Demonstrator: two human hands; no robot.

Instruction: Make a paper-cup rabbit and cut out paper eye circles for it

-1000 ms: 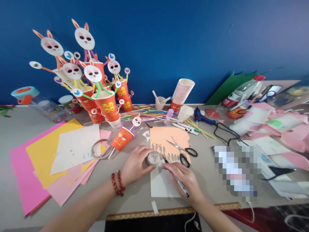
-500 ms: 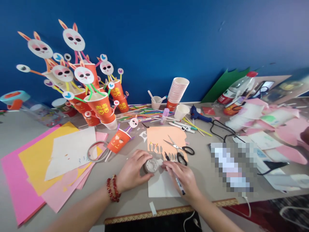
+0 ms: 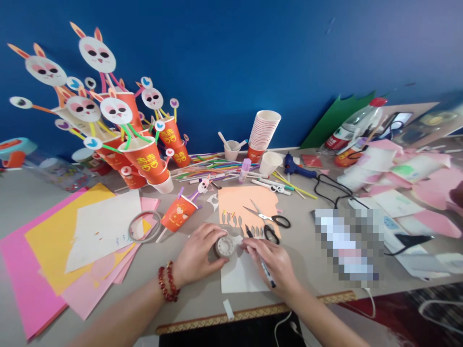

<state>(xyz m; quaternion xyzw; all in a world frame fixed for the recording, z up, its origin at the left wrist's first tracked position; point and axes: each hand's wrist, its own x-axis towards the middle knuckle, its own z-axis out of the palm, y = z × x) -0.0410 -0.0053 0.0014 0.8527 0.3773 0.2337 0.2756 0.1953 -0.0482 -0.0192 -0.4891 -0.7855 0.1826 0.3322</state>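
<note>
My left hand (image 3: 201, 254), with a red bead bracelet (image 3: 168, 284) at the wrist, is closed around the side of a small round tape roll (image 3: 226, 246). A short whitish strip sticks out from the roll toward my right hand (image 3: 272, 264). That hand's thumb and forefinger meet at the strip's end, while a pen (image 3: 266, 273) lies slanted within the same grip. Beneath both hands is a white sheet (image 3: 238, 279). Scissors (image 3: 266, 218) with black handles rest on orange paper (image 3: 231, 198) that has leaf-shaped holes cut along its near edge.
An orange cup (image 3: 179, 213) with a small rabbit head lies tilted beside a grey ring (image 3: 144, 226). Rabbit cups (image 3: 146, 156) stand behind left, near coloured sheets (image 3: 36, 260). A cup stack (image 3: 265, 130), a blue glue gun (image 3: 299, 168) and its black cable lie beyond.
The tilted rabbit cup has rolled a little, and its head now faces another way. The view has shifted slightly. Both hands keep nearly the same pose at the tape roll.
</note>
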